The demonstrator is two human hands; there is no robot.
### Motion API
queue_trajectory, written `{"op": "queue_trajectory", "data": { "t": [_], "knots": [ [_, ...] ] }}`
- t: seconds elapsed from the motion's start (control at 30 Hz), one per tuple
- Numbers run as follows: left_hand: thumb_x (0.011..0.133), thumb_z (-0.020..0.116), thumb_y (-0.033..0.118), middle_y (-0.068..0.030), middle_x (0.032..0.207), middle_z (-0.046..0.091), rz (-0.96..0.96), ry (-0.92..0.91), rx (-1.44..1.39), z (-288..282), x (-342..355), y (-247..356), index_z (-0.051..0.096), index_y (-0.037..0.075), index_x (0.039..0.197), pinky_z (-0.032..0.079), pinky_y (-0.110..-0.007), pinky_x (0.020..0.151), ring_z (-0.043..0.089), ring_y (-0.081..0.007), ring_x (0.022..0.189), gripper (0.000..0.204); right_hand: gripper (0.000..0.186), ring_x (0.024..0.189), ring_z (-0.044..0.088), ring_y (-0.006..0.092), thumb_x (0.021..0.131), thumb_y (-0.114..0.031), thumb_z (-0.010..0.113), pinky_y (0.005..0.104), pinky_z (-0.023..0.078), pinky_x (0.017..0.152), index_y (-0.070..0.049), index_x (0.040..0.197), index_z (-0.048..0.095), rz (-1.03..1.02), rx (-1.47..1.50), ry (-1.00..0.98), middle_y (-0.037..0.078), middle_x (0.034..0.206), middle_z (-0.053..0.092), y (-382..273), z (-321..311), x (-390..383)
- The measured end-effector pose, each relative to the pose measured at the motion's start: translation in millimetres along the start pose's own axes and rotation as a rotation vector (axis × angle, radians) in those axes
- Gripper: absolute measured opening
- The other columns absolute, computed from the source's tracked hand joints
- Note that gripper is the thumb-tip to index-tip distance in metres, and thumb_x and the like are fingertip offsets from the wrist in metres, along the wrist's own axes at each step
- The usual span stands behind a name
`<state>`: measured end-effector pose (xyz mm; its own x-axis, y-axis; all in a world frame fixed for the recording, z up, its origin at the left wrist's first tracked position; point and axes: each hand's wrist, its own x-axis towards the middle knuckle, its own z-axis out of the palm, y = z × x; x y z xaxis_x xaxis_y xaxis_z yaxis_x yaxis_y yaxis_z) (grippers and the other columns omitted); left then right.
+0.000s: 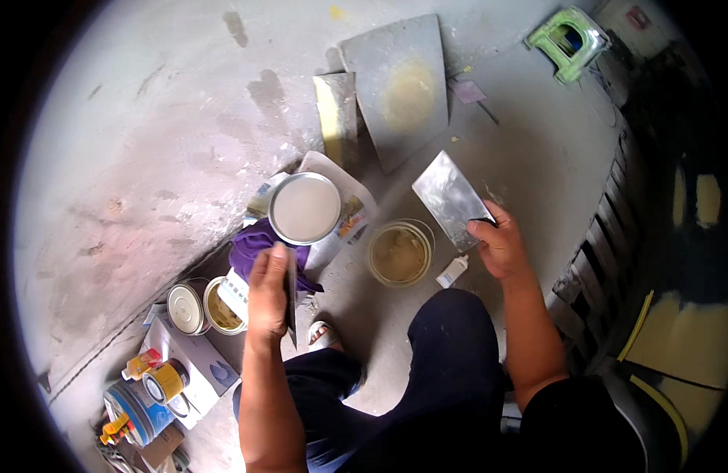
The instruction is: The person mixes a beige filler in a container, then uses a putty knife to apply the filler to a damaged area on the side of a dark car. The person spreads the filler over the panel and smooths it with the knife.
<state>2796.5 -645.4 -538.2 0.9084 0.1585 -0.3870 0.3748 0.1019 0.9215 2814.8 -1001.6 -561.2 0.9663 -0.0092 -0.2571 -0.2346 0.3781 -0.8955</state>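
Note:
My right hand (498, 240) grips a rectangular metal putty spreader (449, 193) by its lower corner, its shiny face turned up. In my left hand (267, 288) is a thin flat plate (291, 299) seen almost edge-on, so its face is hidden. Between the two hands an open bucket (371, 264) stands on the floor, with tan putty (401, 252) inside. A small white tube (453, 270) lies beside the bucket, just below the spreader. Beyond my left hand are a round metal lid (305, 208) and a crumpled purple cloth (252, 243).
Along the left wall stand tins (188, 307), a white box (214, 377), a yellow can (169, 380) and a blue bucket (139, 414). Grey panels (403, 87) lean at the far wall. A green stool (567, 43) sits far right. A yellow-patched car panel (679, 331) borders the right.

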Motion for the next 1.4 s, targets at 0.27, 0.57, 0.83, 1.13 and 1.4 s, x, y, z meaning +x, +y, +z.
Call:
{"op": "queue_trajectory", "data": {
  "t": [0.27, 0.57, 0.83, 1.13, 1.4],
  "knots": [
    [0.097, 0.048, 0.027, -0.0037, 0.072, 0.055, -0.236, -0.300, 0.229, 25.0, 28.3, -183.5, 0.058, 0.005, 0.090, 0.043, -0.029, 0.051, 0.049, -0.0125, 0.055, 0.025, 0.036, 0.078, 0.061, 0.0149, 0.091, -0.017, 0.056, 0.0303, 0.049, 0.066, 0.000, 0.122, 0.055, 0.340, -0.566, 0.044, 0.009, 0.089, 0.065, 64.1, -13.0, -20.4],
    [0.087, 0.055, 0.015, -0.0068, 0.068, 0.060, -0.286, -0.084, 0.356, 61.6, 36.7, -255.1, 0.064, 0.000, 0.091, 0.046, -0.031, 0.061, 0.057, -0.0170, 0.066, 0.018, 0.025, 0.089, 0.064, 0.0367, 0.082, -0.014, 0.055, 0.0458, 0.051, 0.076, 0.000, 0.099, 0.066, 0.124, -1.481, -0.182, 0.021, 0.097, 0.066, 189.7, 13.3, 47.7],
    [0.082, 0.052, 0.008, -0.0244, 0.107, 0.056, 0.190, -0.269, 0.818, 66.7, 24.3, -236.5, 0.024, 0.010, 0.146, 0.049, -0.047, 0.078, 0.061, -0.0409, 0.083, 0.070, 0.020, 0.094, 0.065, 0.0368, 0.086, -0.007, 0.051, 0.0460, 0.053, 0.081, 0.000, 0.095, 0.068, 0.228, -1.520, -0.008, 0.021, 0.098, 0.067, 215.0, 22.1, 78.1],
    [0.081, 0.049, 0.009, -0.0331, 0.110, 0.056, 0.006, -0.442, 1.111, 71.3, 23.9, -221.6, -0.004, 0.019, 0.151, 0.048, -0.053, 0.081, 0.061, -0.0484, 0.088, 0.089, 0.023, 0.094, 0.066, 0.0349, 0.084, -0.009, 0.051, 0.0436, 0.054, 0.081, -0.001, 0.092, 0.071, 0.190, -1.511, -0.235, 0.020, 0.100, 0.067, 234.2, 21.6, 88.8],
    [0.080, 0.050, 0.008, -0.0327, 0.105, 0.059, -0.132, -0.462, 1.182, 81.4, 24.0, -210.3, -0.006, 0.021, 0.151, 0.048, -0.052, 0.081, 0.062, -0.0475, 0.088, 0.092, 0.018, 0.090, 0.065, 0.0376, 0.081, -0.006, 0.056, 0.0458, 0.053, 0.077, -0.002, 0.093, 0.068, 0.147, -1.557, -0.357, 0.022, 0.096, 0.067, 231.2, 16.2, 88.6]
  ]
}}
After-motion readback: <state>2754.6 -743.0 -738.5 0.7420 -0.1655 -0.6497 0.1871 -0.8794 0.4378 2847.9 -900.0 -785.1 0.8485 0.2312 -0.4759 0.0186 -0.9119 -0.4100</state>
